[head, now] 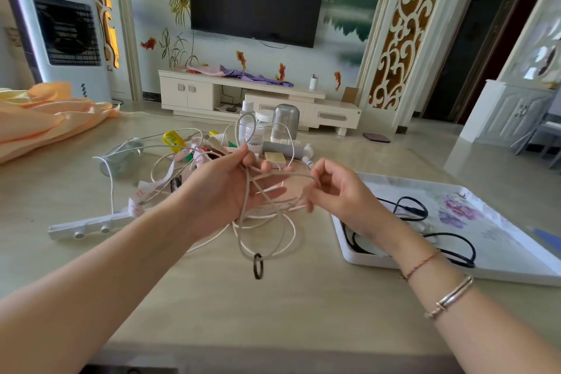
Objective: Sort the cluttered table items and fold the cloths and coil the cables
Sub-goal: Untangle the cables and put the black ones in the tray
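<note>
**Both hands on the grey cable**

Above the table (303, 297), mid-frame: left hand (224, 188) raised, palm toward the camera, thumb and forefinger pinched on the grey cable (244, 212) near the fingertips. Other fingers loosely spread, strands crossing the palm. Right hand (337, 191) just beside it, fingers curled, tips closed on the same cable where it runs across between the hands.

Cable hangs below both hands in long loops; a black ring (258, 266) dangles at the lowest loop. A white cable (291, 231) lies under the loops on the table, partly tangled with them; where one ends and the other starts is hard to make out.

Right: white tray (516, 240) holding a black cable (455, 240), partly hidden by the right wrist. Behind the hands: bottles (252, 127) and mixed clutter, blurred. Far left: orange cloth (39, 118), cut off by the frame edge.
</note>
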